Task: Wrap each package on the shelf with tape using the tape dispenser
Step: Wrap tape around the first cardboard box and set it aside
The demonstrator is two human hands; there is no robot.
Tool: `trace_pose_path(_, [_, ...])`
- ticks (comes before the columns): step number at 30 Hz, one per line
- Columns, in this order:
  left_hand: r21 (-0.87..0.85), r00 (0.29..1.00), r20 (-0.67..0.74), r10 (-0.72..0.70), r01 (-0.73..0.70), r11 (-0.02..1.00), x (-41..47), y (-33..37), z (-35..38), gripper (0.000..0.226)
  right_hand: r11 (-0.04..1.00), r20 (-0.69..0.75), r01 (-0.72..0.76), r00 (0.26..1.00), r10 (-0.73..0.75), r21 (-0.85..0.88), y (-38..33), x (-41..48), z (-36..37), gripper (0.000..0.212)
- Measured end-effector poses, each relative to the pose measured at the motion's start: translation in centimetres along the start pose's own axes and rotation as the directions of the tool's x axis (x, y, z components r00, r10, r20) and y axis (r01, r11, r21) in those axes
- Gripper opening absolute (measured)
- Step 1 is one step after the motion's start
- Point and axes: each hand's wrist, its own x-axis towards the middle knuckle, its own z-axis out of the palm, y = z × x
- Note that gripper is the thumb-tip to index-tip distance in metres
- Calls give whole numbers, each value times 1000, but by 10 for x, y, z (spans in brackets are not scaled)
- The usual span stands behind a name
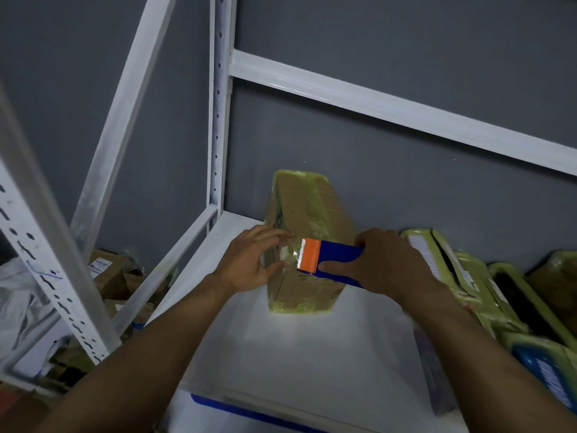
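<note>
Your left hand pinches the clear tape end against the box, which stands on the shelf near the far wall. Your right hand is curled round the tape dispenser. If the pinch slackens, the tape may lift or wrinkle; a hard pull may tip the box. The roll is hidden behind the right hand; the packages at right are cut off.

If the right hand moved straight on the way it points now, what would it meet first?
Probably the left hand, pinching the tape just ahead of the tape dispenser that the right hand holds at the package.
</note>
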Motion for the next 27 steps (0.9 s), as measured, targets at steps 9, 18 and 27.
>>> trace_pose_path(9, [-6, 998, 69, 4, -4, 1000, 5, 4, 8, 55, 998, 9, -26, 1000, 27, -63, 12, 4, -10, 72])
trace_pose_path(18, [-25, 999, 10, 38, -38, 999, -1, 3, 19, 53, 999, 64, -33, 997, 33, -7, 20, -4, -15, 65])
trace_pose_path(27, [-78, 999, 27, 29, -27, 997, 6, 13, 15, 50, 996, -8, -74, 997, 74, -49, 38, 1, -30, 70])
